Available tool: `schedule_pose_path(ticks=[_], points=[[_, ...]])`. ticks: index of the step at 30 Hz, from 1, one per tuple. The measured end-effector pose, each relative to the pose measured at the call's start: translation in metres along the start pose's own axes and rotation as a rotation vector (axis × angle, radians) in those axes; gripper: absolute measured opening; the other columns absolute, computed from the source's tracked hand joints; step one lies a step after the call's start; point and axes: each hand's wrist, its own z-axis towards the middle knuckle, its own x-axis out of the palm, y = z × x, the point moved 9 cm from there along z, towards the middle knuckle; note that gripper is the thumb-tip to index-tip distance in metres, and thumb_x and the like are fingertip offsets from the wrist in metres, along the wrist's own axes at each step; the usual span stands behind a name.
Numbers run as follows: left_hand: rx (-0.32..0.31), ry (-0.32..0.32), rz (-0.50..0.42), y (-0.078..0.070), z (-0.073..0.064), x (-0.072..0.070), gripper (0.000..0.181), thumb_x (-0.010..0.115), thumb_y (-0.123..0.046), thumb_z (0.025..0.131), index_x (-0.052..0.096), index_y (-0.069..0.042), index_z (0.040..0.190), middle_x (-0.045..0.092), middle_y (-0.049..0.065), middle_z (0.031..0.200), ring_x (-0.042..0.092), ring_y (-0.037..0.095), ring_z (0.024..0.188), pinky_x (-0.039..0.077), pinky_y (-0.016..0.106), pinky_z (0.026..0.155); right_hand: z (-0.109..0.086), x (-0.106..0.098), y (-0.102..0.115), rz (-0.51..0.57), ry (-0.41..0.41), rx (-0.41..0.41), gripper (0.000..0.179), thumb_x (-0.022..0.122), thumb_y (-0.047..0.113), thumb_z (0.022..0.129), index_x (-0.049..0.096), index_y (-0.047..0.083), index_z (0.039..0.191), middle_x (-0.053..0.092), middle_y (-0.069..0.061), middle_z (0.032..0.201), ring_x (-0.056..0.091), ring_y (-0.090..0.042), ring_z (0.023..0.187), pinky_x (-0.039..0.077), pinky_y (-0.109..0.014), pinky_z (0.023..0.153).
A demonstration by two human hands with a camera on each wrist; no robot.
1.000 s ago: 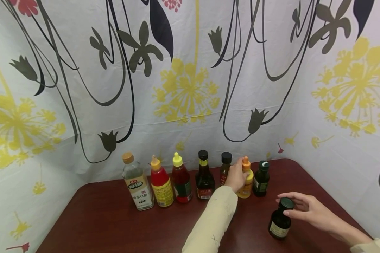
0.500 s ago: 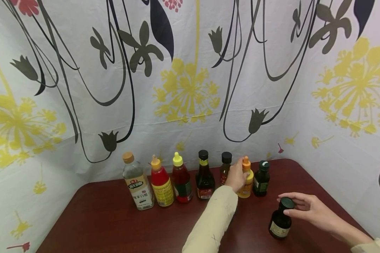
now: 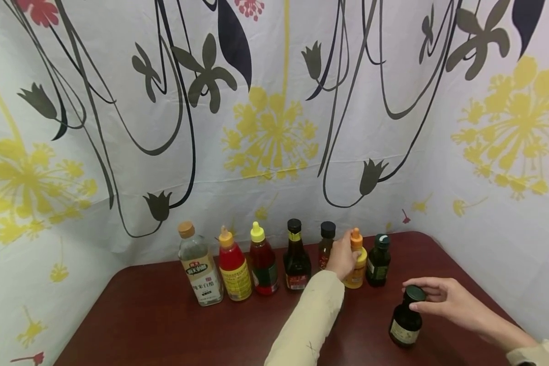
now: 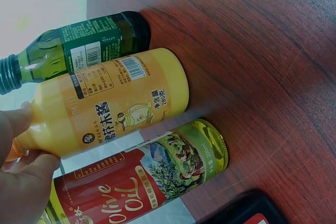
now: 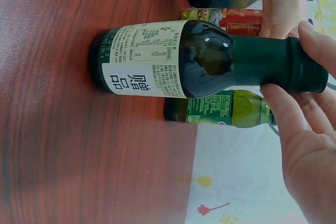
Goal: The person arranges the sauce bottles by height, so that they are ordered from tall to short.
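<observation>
My left hand (image 3: pixel 342 256) grips the neck of a yellow mustard sauce squeeze bottle (image 4: pixel 131 98) with an orange cap; the bottle stands in the back row. Close on either side of it are an olive oil bottle (image 4: pixel 142 182) with a red label and a green glass bottle (image 4: pixel 89 45). Nearer the front right, my right hand (image 3: pixel 448 302) holds a dark glass bottle (image 5: pixel 147 59) by its green-capped neck, thumb on one side and fingers on the other. This bottle has a cream label and stands upright on the table in the head view.
Further left in the row stand a clear white vinegar bottle (image 3: pixel 201 269), a red squeeze bottle (image 3: pixel 233 264) with a yellow label, another red sauce bottle (image 3: pixel 263 262) with a yellow tip, and a dark sauce bottle (image 3: pixel 296 259). A flower-printed cloth (image 3: pixel 274 203) hangs behind the reddish-brown table (image 3: pixel 164 330).
The head view has shifted very slightly. Both hands and all the bottles keep their places.
</observation>
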Motion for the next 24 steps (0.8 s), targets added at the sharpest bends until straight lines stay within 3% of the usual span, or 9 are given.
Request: schedule_pose_path(ticks=[7, 15, 18, 24], points=[[0.007, -0.007, 0.009, -0.001, 0.001, -0.002, 0.050, 0.063, -0.010, 0.081, 0.043, -0.019, 0.126, 0.057, 0.001, 0.110, 0.058, 0.014, 0.094, 0.049, 0.026, 0.071, 0.004, -0.008, 0.009, -0.036, -0.044, -0.010, 0.034, 0.055, 0.002, 0.086, 0.051, -0.003, 0.119, 0.058, 0.017, 0.107, 0.058, -0.004, 0.094, 0.051, -0.033, 0.067], [0.009, -0.011, -0.003, -0.001, 0.001, -0.002, 0.051, 0.063, -0.009, 0.081, 0.043, -0.019, 0.126, 0.058, 0.001, 0.110, 0.059, 0.014, 0.092, 0.049, 0.026, 0.070, 0.008, -0.027, 0.019, -0.129, -0.160, -0.008, 0.034, 0.058, 0.005, 0.085, 0.053, -0.003, 0.117, 0.061, 0.015, 0.103, 0.060, -0.005, 0.091, 0.052, -0.032, 0.064], [0.005, -0.008, -0.006, -0.001, 0.001, -0.002, 0.051, 0.063, -0.009, 0.081, 0.043, -0.019, 0.126, 0.057, 0.001, 0.110, 0.059, 0.014, 0.092, 0.049, 0.026, 0.070, 0.008, -0.036, 0.016, -0.158, -0.206, 0.048, 0.037, 0.059, 0.010, 0.085, 0.051, -0.002, 0.119, 0.061, 0.014, 0.101, 0.060, -0.003, 0.089, 0.052, -0.031, 0.064], [0.002, -0.007, -0.003, 0.000, 0.001, -0.001, 0.051, 0.063, -0.010, 0.081, 0.043, -0.019, 0.127, 0.057, 0.001, 0.110, 0.059, 0.014, 0.092, 0.049, 0.026, 0.069, 0.007, -0.055, 0.011, -0.293, -0.295, 0.173, 0.048, 0.062, 0.027, 0.083, 0.051, 0.001, 0.122, 0.061, 0.000, 0.106, 0.054, 0.007, 0.088, 0.050, -0.029, 0.066]])
